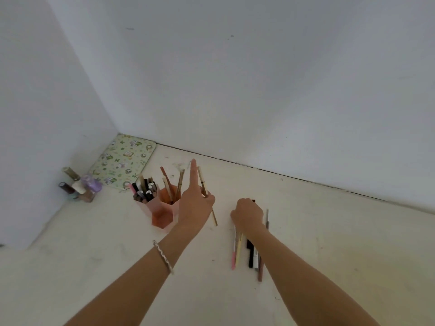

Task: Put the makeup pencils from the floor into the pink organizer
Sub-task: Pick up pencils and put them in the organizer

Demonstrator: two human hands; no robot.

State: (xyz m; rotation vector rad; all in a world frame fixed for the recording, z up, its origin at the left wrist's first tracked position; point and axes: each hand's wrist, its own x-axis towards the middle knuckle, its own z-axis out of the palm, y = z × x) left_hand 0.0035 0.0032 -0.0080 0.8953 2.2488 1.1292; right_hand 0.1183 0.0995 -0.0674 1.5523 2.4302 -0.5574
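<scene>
Left hand point(196, 203) is up beside the pink organizer point(162, 211), index finger pointing straight toward the far wall, the other fingers pinching a tan makeup pencil point(207, 196) — its grip is closed on that pencil, which stands tilted, lower end hanging below the hand, upper end level with the fingertip. A silver bracelet point(163, 256) sits on that forearm.

The organizer stands on the floor point(94, 243) toward the far left corner, a cluster of hexagonal pink cups. The left cup is packed with dark and pale pencils; the middle one holds a few brown and reddish sticks leaning outward; the nearest, lowest cup shows nothing inside from here.

Over to the right hand point(248, 214) — it is down at the far end of the loose pencils on the floor point(247, 252), fingers curled over them, a small dark red tip peeking out past the knuckles. Curled shut around something, though which pencil it has, I cannot tell. The pile lies under and beside that forearm: a pink one and a yellow one on the left, black and white ones in the middle, a brown one nearest, a thin grey one on the far side.

In the corner itself lies a green patterned tin point(122, 161) flat against the walls, and just left of it, along the left wall, a huddle of nail polish bottles point(80, 185)
</scene>
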